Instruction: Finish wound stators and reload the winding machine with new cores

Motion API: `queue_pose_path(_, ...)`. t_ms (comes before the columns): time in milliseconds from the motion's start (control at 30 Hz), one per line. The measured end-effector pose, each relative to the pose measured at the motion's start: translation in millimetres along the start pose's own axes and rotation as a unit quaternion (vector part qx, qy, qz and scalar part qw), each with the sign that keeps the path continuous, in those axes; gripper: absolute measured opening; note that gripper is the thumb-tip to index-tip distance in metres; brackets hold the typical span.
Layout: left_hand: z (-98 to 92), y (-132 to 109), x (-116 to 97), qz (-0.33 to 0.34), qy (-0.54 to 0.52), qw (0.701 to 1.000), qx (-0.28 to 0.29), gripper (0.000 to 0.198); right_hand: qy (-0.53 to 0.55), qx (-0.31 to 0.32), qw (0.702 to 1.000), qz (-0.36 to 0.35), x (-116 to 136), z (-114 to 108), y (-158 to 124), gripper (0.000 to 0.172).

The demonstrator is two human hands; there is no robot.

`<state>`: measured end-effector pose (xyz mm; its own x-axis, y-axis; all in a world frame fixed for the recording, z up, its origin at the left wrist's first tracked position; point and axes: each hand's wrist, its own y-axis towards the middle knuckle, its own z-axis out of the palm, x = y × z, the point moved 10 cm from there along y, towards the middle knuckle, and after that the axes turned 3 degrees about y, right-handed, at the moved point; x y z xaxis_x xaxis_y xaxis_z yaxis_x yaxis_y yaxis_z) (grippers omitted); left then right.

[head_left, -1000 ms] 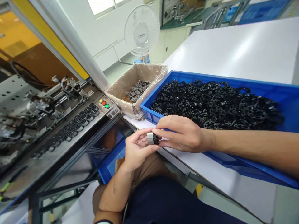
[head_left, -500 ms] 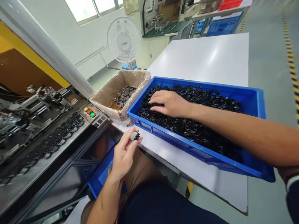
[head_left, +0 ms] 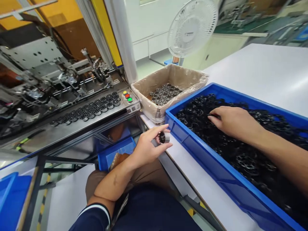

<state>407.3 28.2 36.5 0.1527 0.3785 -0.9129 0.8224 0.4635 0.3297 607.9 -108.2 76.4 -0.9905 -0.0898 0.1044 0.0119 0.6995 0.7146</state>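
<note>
Head camera view shows work seemingly well under way at one large machine (head_left: 36, 53), left of one long blue bin (head_left: 207, 160): rows of parts (head_left: 90, 110), too closely packed to count, already line the machine's ledge, while black pieces (head_left: 247, 160), also too many to count, are left heaped in the bin. One plastic-lined carton (head_left: 150, 109), part-filled with uncounted grey pieces (head_left: 166, 93), sits just beside the bin's left end; beyond the bin stands one white fan (head_left: 190, 32). Two bare hands are at work. The right hand (head_left: 233, 120) is over the bin's heap, fingers bent; whether it grasps a piece cannot be told. The left hand (head_left: 148, 146), just left of the bin, grasps one metal ring (head_left: 166, 138) with a dark interior between thumb and fingers. Smallest, three buttons (head_left: 127, 96), yellow, red and green, sit left of the bin.
</note>
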Motion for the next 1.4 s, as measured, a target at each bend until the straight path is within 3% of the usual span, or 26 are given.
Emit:
queue_pose_path(100,5.1,2.5,4.6,-0.032,-0.141,0.989,0.019,0.043,0.060,-0.014,0.997,0.057,47.3,-18.2,17.2,0.013)
queue_pose_path(167,16.0,2.8,3.8,-0.052,-0.238,0.969,0.047,0.047,0.149,-0.007,0.980,0.133,74.8,-22.8,22.8,0.010)
queue_pose_path(267,35.0,-0.3,0.5,-0.086,-0.319,0.939,0.089,0.049,0.245,-0.013,0.960,0.137,115.9,-25.5,28.2,0.011)
queue_pose_path(333,45.7,-3.7,-1.8,-0.107,-0.356,0.922,0.108,0.049,0.259,-0.018,0.959,0.115,129.2,-25.0,28.0,0.011)
queue_pose_path(467,54.2,-8.7,-5.4,-0.118,-0.364,0.919,0.097,0.050,0.251,-0.020,0.964,0.089,132.4,-20.9,21.8,0.016)
queue_pose_path(633,37.4,-9.9,-14.6,-0.044,-0.298,0.954,0.016,0.044,0.219,-0.013,0.975,0.016,145.7,-21.6,20.0,0.028)
queue_pose_path(767,28.4,-10.6,-17.4,-0.018,-0.260,0.965,-0.006,0.044,0.201,0.003,0.980,-0.017,151.2,-17.2,17.5,0.039)
queue_pose_path(1133,30.5,-9.3,-17.2,-0.065,-0.264,0.962,0.022,0.044,0.104,-0.019,0.987,-0.124,164.3,-20.4,12.4,0.026)
queue_pose_path(1400,36.3,-11.8,-9.0,-0.103,-0.264,0.958,0.053,0.047,0.105,-0.002,0.985,-0.137,170.9,-23.2,12.4,0.019)
